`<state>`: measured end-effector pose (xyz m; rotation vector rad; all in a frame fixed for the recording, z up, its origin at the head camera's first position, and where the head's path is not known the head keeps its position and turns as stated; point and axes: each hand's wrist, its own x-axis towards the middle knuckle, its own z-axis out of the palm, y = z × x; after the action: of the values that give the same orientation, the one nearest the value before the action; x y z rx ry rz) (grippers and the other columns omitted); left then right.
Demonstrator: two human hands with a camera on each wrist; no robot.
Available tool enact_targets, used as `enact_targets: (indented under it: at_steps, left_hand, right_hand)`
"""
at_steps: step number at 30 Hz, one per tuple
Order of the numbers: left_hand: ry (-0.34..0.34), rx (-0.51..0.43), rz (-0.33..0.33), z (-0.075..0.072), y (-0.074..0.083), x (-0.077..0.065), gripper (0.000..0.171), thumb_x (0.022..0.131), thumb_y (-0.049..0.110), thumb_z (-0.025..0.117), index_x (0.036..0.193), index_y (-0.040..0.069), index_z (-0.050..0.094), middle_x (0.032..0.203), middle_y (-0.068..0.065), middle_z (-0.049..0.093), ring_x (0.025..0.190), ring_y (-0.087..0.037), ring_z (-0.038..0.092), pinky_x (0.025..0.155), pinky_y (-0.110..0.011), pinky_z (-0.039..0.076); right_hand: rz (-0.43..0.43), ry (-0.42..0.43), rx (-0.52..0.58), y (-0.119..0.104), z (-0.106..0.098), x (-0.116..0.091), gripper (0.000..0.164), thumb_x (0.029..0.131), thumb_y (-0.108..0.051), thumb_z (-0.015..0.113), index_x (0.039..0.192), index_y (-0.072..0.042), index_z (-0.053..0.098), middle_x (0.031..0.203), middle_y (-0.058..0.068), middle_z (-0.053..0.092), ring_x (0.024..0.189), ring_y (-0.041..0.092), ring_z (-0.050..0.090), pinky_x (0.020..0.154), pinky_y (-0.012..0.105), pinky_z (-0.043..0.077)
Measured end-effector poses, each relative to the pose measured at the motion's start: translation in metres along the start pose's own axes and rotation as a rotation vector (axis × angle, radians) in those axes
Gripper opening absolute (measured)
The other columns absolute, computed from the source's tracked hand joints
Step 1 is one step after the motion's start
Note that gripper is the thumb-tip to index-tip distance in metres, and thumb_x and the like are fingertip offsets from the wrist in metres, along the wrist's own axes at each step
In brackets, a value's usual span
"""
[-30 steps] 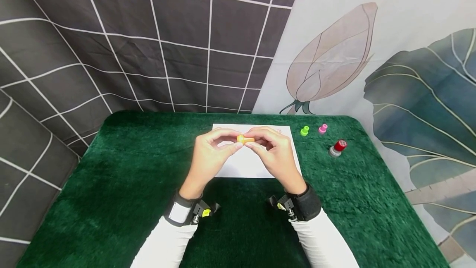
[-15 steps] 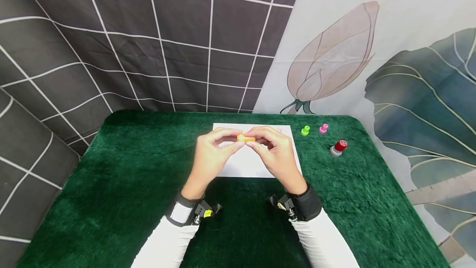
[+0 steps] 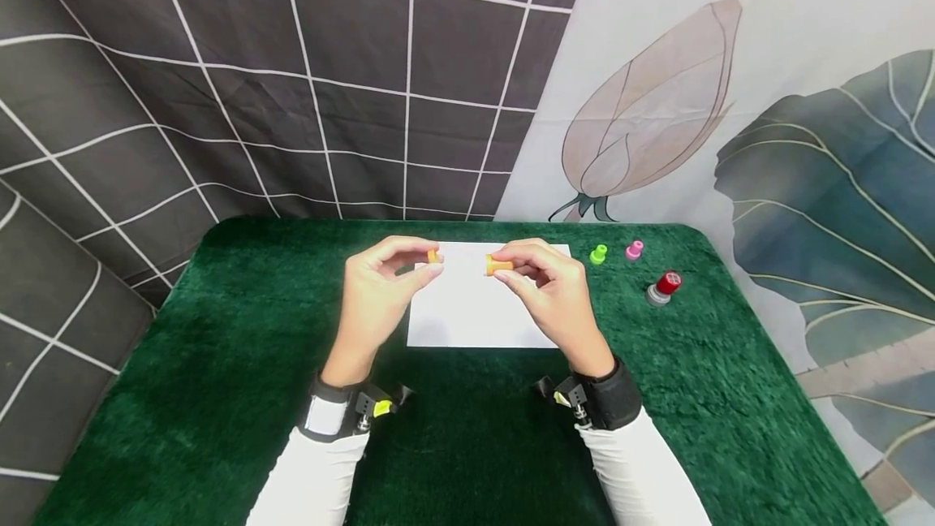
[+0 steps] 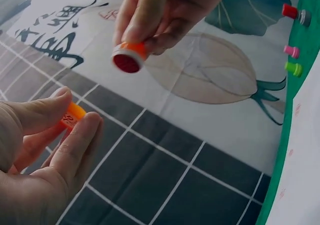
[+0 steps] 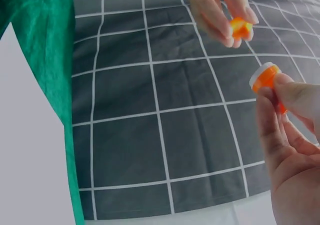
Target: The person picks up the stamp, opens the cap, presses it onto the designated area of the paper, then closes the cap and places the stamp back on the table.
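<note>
Left wrist | left hand (image 4: 50,177): cap (image 4: 75,111), pinched | right hand (image 4: 167,12): stamp (image 4: 136,48), pinched | prudent: red face (image 4: 126,63) clear of paper edge (image 4: 294,170)

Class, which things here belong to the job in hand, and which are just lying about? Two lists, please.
Likely in the job:
orange stamp, in the right hand
orange cap, in the left hand
white sheet with red marks

Apparently just lying about:
green piece
pink piece
red-and-grey piece
</note>
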<state>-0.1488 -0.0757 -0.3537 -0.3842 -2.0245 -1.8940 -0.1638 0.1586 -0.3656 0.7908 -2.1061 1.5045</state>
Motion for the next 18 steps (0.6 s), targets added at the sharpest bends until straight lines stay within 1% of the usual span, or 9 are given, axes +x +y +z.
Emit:
enact_targets:
  at_steps: [2, 6, 9, 14, 18]
  left_hand:
    - [0.000, 0.009, -0.006, -0.004, 0.001, 0.001, 0.025, 0.084, 0.002, 0.084, 0.109, 0.002, 0.078, 0.108, -0.011, 0.078, 0.097, -0.016, 0.075, 0.090, -0.030, 0.062]
    - [0.004, 0.036, -0.001, -0.010, 0.000, 0.002, 0.026, 0.084, 0.004, 0.085, 0.109, 0.002, 0.079, 0.109, -0.011, 0.078, 0.096, -0.013, 0.075, 0.090, -0.029, 0.062]
    - [0.019, 0.045, 0.019, -0.016, 0.000, 0.003, 0.026, 0.083, 0.003, 0.085, 0.109, 0.001, 0.079, 0.109, -0.012, 0.078, 0.095, -0.013, 0.075, 0.089, -0.028, 0.062]
    - [0.047, 0.018, 0.053, -0.025, 0.001, 0.004, 0.029, 0.082, 0.001, 0.085, 0.109, -0.001, 0.078, 0.109, -0.014, 0.077, 0.094, -0.015, 0.075, 0.092, -0.028, 0.061]
    - [0.070, 0.012, 0.066, -0.030, 0.000, 0.005, 0.030, 0.081, 0.001, 0.086, 0.110, -0.001, 0.078, 0.109, -0.015, 0.077, 0.094, -0.015, 0.075, 0.092, -0.028, 0.061]
  right_hand:
    - [0.003, -0.015, -0.046, 0.001, 0.001, 0.000, 0.022, 0.085, 0.004, 0.080, 0.106, -0.003, 0.078, 0.102, 0.009, 0.074, 0.084, 0.013, 0.063, 0.077, 0.014, 0.058]
    - [-0.020, -0.060, -0.181, 0.006, 0.007, -0.001, 0.022, 0.086, -0.002, 0.082, 0.106, -0.009, 0.078, 0.103, 0.003, 0.074, 0.086, 0.013, 0.061, 0.081, 0.017, 0.059]
    - [-0.059, -0.094, -0.266, 0.013, 0.013, -0.001, 0.021, 0.086, -0.002, 0.083, 0.105, -0.010, 0.077, 0.101, 0.001, 0.074, 0.085, 0.012, 0.063, 0.077, 0.020, 0.059]
    - [-0.103, -0.164, -0.330, 0.028, 0.024, 0.004, 0.020, 0.086, -0.002, 0.082, 0.103, -0.009, 0.076, 0.101, 0.002, 0.073, 0.083, 0.012, 0.065, 0.071, 0.029, 0.060]
    - [-0.105, -0.250, -0.371, 0.038, 0.033, 0.014, 0.019, 0.088, -0.003, 0.081, 0.105, -0.010, 0.075, 0.099, 0.003, 0.071, 0.083, 0.013, 0.064, 0.073, 0.033, 0.061]
